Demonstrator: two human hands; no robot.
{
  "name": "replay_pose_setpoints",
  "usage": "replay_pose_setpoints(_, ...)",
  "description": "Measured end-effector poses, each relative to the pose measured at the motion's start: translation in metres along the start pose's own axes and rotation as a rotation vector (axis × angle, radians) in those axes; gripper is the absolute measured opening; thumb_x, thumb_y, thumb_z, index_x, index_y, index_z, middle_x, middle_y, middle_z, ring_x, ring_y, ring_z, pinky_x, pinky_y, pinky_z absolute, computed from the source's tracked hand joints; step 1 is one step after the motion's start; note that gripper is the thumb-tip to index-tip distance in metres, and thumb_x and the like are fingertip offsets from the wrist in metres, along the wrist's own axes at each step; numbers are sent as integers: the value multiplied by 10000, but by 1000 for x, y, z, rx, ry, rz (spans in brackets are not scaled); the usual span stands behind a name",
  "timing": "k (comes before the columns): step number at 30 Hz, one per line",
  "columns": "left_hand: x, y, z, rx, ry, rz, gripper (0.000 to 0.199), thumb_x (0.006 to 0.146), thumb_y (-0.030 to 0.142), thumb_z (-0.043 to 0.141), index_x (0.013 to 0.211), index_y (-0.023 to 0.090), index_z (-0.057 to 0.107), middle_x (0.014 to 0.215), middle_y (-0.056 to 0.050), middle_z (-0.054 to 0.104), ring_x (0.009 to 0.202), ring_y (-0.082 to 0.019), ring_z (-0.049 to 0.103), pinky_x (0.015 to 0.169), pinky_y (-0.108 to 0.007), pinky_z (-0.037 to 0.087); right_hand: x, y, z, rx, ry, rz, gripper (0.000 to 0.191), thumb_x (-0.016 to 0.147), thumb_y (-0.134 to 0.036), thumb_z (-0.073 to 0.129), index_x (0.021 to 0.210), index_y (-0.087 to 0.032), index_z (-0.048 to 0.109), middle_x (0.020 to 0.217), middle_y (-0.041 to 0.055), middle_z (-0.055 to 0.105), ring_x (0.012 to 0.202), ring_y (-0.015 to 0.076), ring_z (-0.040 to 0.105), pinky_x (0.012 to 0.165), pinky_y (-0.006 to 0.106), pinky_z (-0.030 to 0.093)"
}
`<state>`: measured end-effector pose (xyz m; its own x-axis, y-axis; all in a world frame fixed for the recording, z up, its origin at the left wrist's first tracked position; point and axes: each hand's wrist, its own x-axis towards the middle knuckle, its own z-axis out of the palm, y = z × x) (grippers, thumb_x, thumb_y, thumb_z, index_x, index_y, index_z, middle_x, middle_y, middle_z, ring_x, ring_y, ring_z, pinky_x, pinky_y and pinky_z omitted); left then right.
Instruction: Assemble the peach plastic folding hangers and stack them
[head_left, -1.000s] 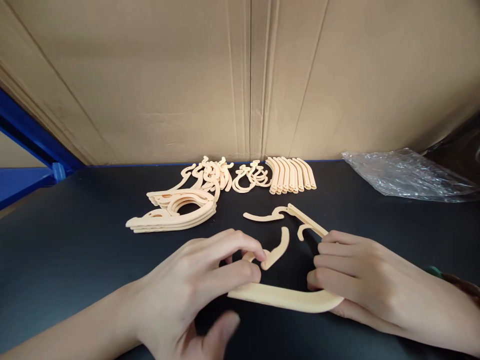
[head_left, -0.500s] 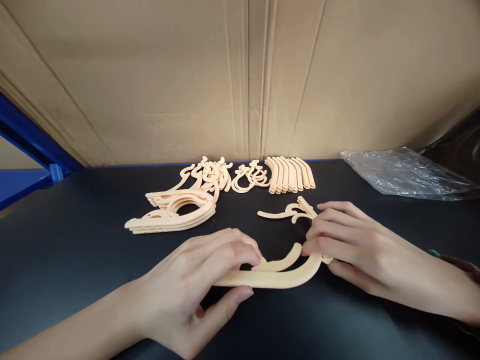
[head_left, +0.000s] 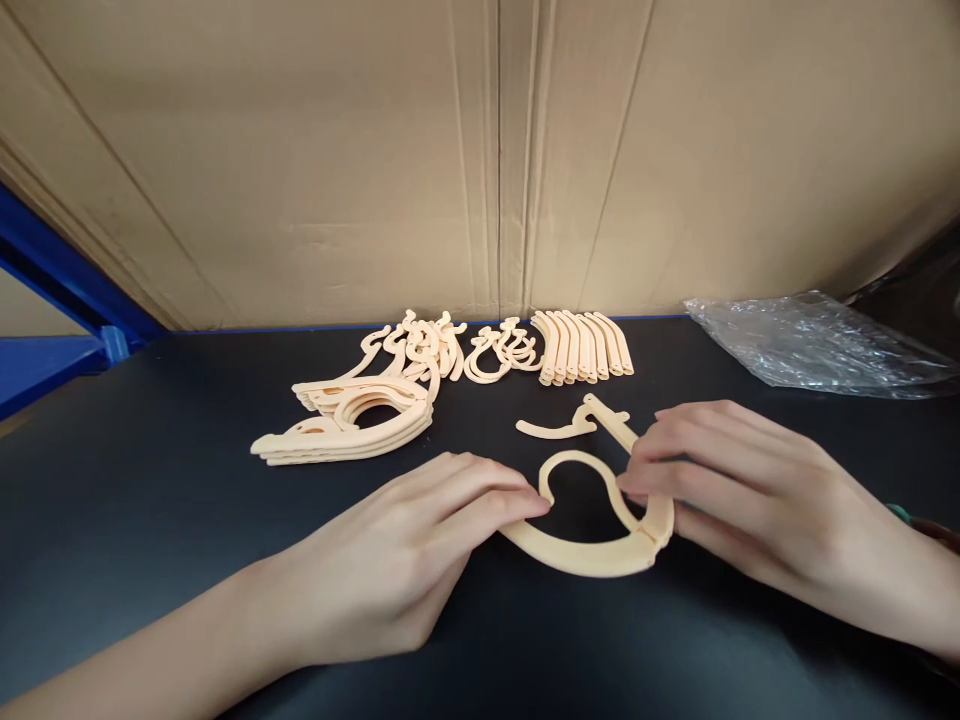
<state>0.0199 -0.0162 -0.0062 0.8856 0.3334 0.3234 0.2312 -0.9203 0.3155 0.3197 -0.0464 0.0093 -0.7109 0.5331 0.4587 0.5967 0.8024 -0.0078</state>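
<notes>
Both hands hold one cream plastic folding clothes hanger (head_left: pixel 592 558) low over the black table. My left hand (head_left: pixel 420 550) pinches the end of its left arm between fingers and thumb; the thumb is mostly hidden. My right hand (head_left: pixel 742 510) is closed round the other arm, near the joint where the hook (head_left: pixel 577 458) meets the two arms. The hook loops up between the hands. Just beyond, a loose curved hanger part (head_left: pixel 555 430) lies on the table, close to the upper end of the held right arm.
Folded hangers (head_left: pixel 352 430) lie stacked at left. Behind them are a heap of loose hanger parts (head_left: pixel 420 350), several hooks (head_left: pixel 499 355) and a row of curved arms (head_left: pixel 581 345). A clear plastic bag (head_left: pixel 817 345) rests at back right, before a cardboard wall (head_left: pixel 337 170).
The held hanger has turned, so its hook now stands as an open loop and the joint shows. My left hand has shifted slightly right along the arm; my right hand moved slightly right.
</notes>
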Motion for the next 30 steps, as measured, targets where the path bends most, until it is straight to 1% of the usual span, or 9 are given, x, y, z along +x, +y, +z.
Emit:
replay_pose_setpoints(3, 0, -2, 3, 88, 21, 16, 481, 903, -82, 377, 1299, 145, 527, 1315, -92, 584, 1239, -195, 499, 1037, -270, 425, 2, -13, 0, 23, -34, -56, 159, 1002, -133, 478, 1000, -173, 631, 937, 21, 671, 903, 158, 594, 966, 335, 384)
replay_pose_setpoints(5, 2, -4, 4, 138, 66, 24, 403, 945, -53, 379, 1228, 159, 574, 1306, -87, 593, 1267, -203, 481, 1043, -278, 412, 3, -24, 2, 47, -33, -78, 311, 1044, -145, 359, 974, -193, 658, 884, -8, 695, 873, 143, 616, 1042, 330, 339)
replay_pose_setpoints(7, 4, -4, 5, 182, 129, -19, 331, 972, -14, 413, 1168, 174, 602, 1260, -78, 613, 1193, -192, 530, 991, -274, 431, 2, -35, 5, 64, -18, -93, 450, 1059, -125, 244, 989, -203, 682, 848, -21, 719, 852, 132, 643, 1089, 312, 307)
replay_pose_setpoints(10, 6, -4, 4, 225, 209, -94, 239, 999, 57, 460, 1148, 184, 597, 1133, -49, 650, 981, -154, 601, 861, -258, 466, -2, -45, 11, 84, -26, -132, 442, 1046, -113, 259, 1071, -184, 695, 891, -6, 755, 889, 147, 673, 1166, 336, 246)
replay_pose_setpoints(12, 8, -3, 4, 226, 203, -124, 196, 1018, 104, 459, 1143, 185, 586, 1072, -36, 660, 914, -148, 609, 813, -261, 475, -5, -47, 14, 106, -37, -142, 422, 1042, -129, 279, 1113, -174, 693, 941, 6, 770, 925, 163, 684, 1190, 344, 223)
replay_pose_setpoints(18, 9, 8, 8, 170, 194, -271, 189, 983, 304, 577, 1141, 200, 569, 1073, -35, 634, 897, -178, 632, 751, -292, 512, -3, -48, 18, 118, -36, -140, 419, 1037, -134, 288, 1182, -188, 678, 935, 22, 789, 851, 156, 712, 1006, 298, 459)
replay_pose_setpoints(21, 11, 14, 12, 139, 191, -340, 170, 945, 241, 603, 1115, 239, 594, 1131, -18, 616, 951, -182, 637, 762, -295, 522, 2, -49, 19, 132, -42, -153, 419, 1040, -123, 287, 1183, -202, 673, 942, 20, 787, 855, 141, 710, 970, 286, 477)
replay_pose_setpoints(26, 8, 11, 16, 86, 236, -398, 199, 915, 112, 557, 1035, 258, 620, 1076, 18, 642, 982, -160, 636, 803, -276, 514, 5, -38, 16, 122, -125, -112, 421, 1063, -134, 266, 1228, -229, 642, 1029, 8, 761, 970, 128, 688, 1078, 346, 399)
replay_pose_setpoints(30, 4, 4, 15, 103, 229, -349, 297, 935, 34, 471, 1083, 252, 607, 1091, 28, 646, 980, -129, 635, 839, -253, 500, 2, -15, 19, -34, -91, 28, 348, 1027, -165, 420, 1344, -176, 563, 1263, 84, 682, 1172, 208, 623, 1070, 430, 427)
